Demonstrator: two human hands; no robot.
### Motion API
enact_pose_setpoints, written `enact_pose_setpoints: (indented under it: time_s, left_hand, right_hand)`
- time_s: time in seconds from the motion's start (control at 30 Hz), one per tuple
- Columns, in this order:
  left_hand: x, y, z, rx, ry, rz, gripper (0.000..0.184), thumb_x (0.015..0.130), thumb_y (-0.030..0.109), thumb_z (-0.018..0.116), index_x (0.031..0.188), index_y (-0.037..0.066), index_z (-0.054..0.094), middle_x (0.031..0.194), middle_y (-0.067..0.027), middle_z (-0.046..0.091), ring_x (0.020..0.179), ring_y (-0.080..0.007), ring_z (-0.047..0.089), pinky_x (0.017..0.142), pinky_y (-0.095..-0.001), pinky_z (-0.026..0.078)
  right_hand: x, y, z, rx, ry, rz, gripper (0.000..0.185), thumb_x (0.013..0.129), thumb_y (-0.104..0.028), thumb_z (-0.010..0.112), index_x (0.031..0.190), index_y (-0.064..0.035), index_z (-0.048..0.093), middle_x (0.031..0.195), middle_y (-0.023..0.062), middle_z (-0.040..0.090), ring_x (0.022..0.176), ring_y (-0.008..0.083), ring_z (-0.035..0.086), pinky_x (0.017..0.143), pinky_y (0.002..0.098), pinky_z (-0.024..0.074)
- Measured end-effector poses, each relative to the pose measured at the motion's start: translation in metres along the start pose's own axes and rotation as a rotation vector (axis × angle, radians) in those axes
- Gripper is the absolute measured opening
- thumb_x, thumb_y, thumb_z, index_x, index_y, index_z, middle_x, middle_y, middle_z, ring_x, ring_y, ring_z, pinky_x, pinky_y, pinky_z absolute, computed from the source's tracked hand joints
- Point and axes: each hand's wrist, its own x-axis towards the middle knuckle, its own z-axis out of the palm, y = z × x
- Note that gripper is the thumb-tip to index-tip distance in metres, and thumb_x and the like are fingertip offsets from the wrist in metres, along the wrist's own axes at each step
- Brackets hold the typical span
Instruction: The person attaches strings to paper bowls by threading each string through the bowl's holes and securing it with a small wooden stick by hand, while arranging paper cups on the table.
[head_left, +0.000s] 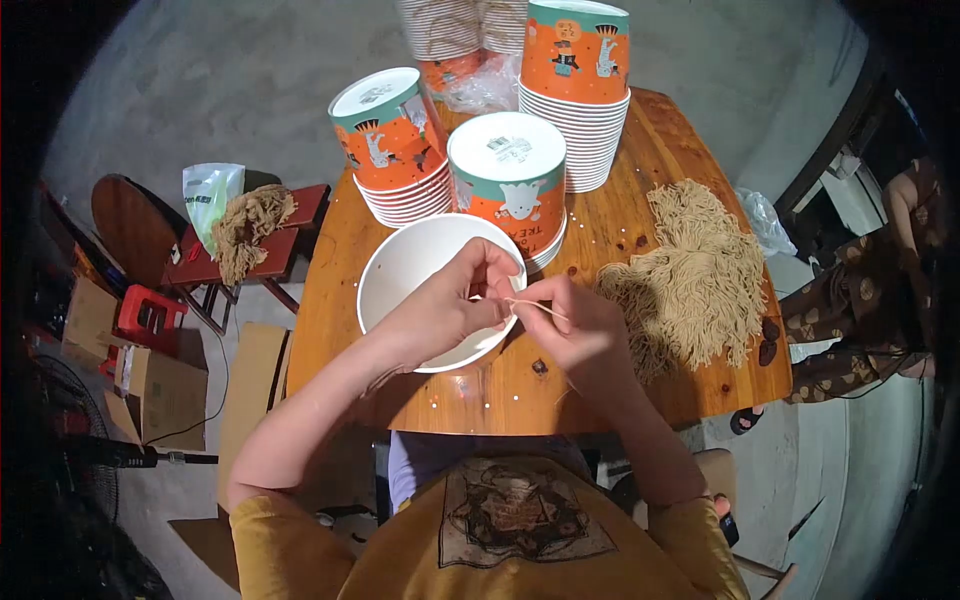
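Standing upside down on brown wooden tabletop (325, 300), orange-and-green printed paper bucket stack (392, 145) nests rim over rim, likely to stay steady. Nearer, white round paper bucket (410, 268) opens toward hands, apparently to keep its rim within reach. Left hand (445, 305) curls at right side of that rim; whether its grip pinches rim or cord, cannot tell. Thin beige cord (526, 302) runs to right hand (590, 335), thumb and index pinching it, seemingly for fine control. Tangled beige cord heap (700, 285) lies farther right, handily near right hand.
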Motion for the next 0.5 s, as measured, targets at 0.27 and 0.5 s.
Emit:
enact_pose_setpoints:
  time_s: [0.27,0.5]
  left_hand:
    - [0.000,-0.011,0.002,0.429,0.072,0.262,0.027,0.083,0.000,0.057,0.108,0.003,0.049,0.093,-0.0068,0.048,0.082,-0.0152,0.050,0.076,-0.0293,0.046]
    - [-0.005,-0.006,0.007,0.643,0.157,0.295,0.014,0.080,0.001,0.059,0.093,0.001,0.054,0.089,-0.0104,0.044,0.080,-0.0206,0.051,0.072,-0.0307,0.045]
  right_hand:
    - [0.002,-0.003,0.000,-0.060,0.028,-0.044,0.014,0.080,-0.005,0.064,0.089,-0.0070,0.054,0.072,0.0100,0.060,0.059,0.0243,0.061,0.053,0.0332,0.0467]
    - [0.000,0.003,0.005,-0.110,0.047,-0.071,0.017,0.078,-0.004,0.065,0.088,-0.0058,0.052,0.074,0.0105,0.061,0.061,0.0265,0.062,0.054,0.0350,0.0481]
